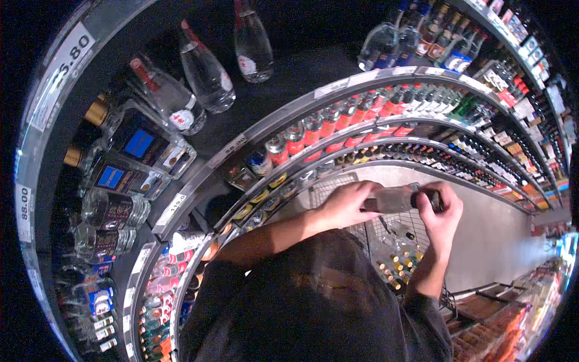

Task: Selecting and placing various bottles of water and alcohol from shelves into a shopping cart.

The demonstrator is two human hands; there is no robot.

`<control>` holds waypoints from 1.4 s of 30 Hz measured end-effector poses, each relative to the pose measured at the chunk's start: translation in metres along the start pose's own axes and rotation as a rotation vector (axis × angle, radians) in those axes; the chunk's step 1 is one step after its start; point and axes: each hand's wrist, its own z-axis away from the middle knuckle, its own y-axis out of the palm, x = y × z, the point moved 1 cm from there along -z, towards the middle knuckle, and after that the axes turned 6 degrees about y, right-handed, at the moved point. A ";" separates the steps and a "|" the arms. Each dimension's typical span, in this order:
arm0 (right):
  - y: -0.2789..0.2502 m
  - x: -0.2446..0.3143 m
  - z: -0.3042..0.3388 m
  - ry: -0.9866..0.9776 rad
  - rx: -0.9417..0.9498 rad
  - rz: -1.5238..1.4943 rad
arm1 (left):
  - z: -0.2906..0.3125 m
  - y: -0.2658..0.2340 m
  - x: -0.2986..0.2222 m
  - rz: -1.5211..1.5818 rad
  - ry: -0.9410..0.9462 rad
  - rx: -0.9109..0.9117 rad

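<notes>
My left hand [350, 204] is closed around one end of a clear glass bottle [395, 200], which lies nearly level in front of me. At its other end, my right hand [443, 210] grips near a dark part that looks like the cap, with thumb and fingers bent round it. Below the bottle is a wire shopping cart [321, 190]. Several bottles [398, 265] with gold-coloured caps are inside it, next to clear glass ones [386, 244]. My arms and dark top hide part of the cart.
Curved-looking shelves of bottles run along the left and far side, with clear tall bottles [205, 75] on an upper board and square bottles with blue labels [136, 145] nearer. Red-labelled bottles [329, 128] line a lower shelf. Grey floor [482, 241] and wooden display racks [482, 314] lie to the right.
</notes>
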 end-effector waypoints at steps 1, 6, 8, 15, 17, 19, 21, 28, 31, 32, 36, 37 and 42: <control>0.003 0.014 -0.006 -0.014 0.027 -0.073 | 0.003 -0.006 0.000 -0.055 -0.013 -0.017; -0.007 0.062 -0.039 -0.301 0.054 -0.153 | -0.013 -0.057 -0.036 -0.169 -0.068 -0.227; -0.005 0.075 -0.059 -0.442 0.023 -0.248 | -0.027 -0.077 -0.035 -0.173 0.015 -0.355; 0.019 0.095 -0.138 -0.675 -0.060 -0.152 | -0.092 -0.142 -0.034 -0.022 0.132 -0.641; 0.035 0.084 -0.162 -0.649 -0.076 -0.271 | -0.109 -0.153 -0.020 -0.022 0.162 -0.629; 0.042 0.083 -0.177 -0.627 -0.028 -0.280 | -0.117 -0.162 -0.017 -0.072 0.094 -0.617; 0.052 0.079 -0.189 -0.602 0.018 -0.289 | -0.127 -0.169 0.002 -0.027 0.173 -0.615; 0.082 0.077 -0.237 -0.611 0.017 -0.287 | -0.153 -0.188 0.038 -0.074 0.115 -0.629; 0.092 0.071 -0.258 -0.561 -0.010 -0.263 | -0.159 -0.190 0.034 -0.074 0.073 -0.598; 0.095 0.067 -0.264 -0.635 -0.085 -0.223 | -0.161 -0.189 0.033 -0.008 0.040 -0.572; 0.105 0.066 -0.276 -0.539 -0.062 -0.138 | -0.164 -0.193 0.048 0.101 -0.032 -0.490; 0.108 0.067 -0.277 -0.541 -0.066 -0.140 | -0.164 -0.195 0.052 0.098 -0.029 -0.489; 0.114 0.055 -0.286 -0.487 -0.062 -0.165 | -0.170 -0.194 0.058 0.258 -0.067 -0.391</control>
